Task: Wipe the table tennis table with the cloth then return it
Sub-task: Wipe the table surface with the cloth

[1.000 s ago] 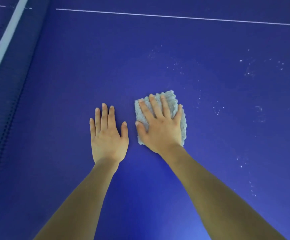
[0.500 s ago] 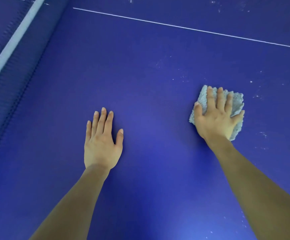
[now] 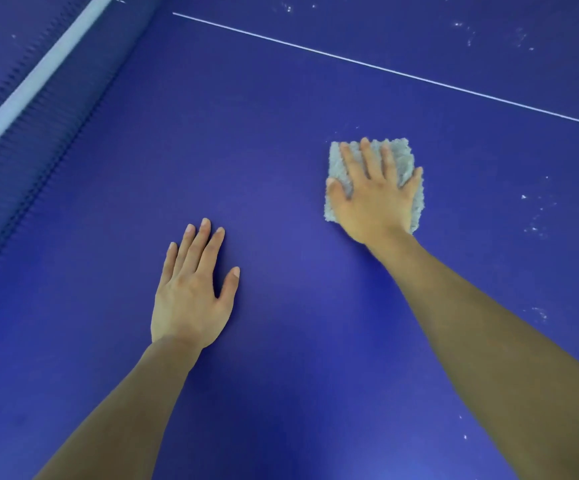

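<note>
Head view, looking down: two bare forearms reach out over a deep blue table tennis table (image 3: 281,133).

The left hand (image 3: 191,292) lies palm down on the bare surface, fingers straight and close together, thumb out to the side. It holds nothing. It probably rests there to prop up the person's weight while the other arm works.

The right hand (image 3: 378,199) is further forward and well apart from the left. It lies flat with fingers spread over a small, fluffy pale grey cloth (image 3: 402,154), pressing it onto the table. No finger curls round the cloth. An open palm likely spreads pressure so the whole pad rubs the surface.

White specks (image 3: 534,220) dot the table to the right of the right hand, and more lie beyond a thin white line (image 3: 385,69) that runs ahead of both hands. The surface around the left hand looks clean. Far to the left of the left hand stands the net (image 3: 21,133), blurred, with its white top band.

With specks remaining, the wiping appears unfinished, and the cloth's return is yet to come.
</note>
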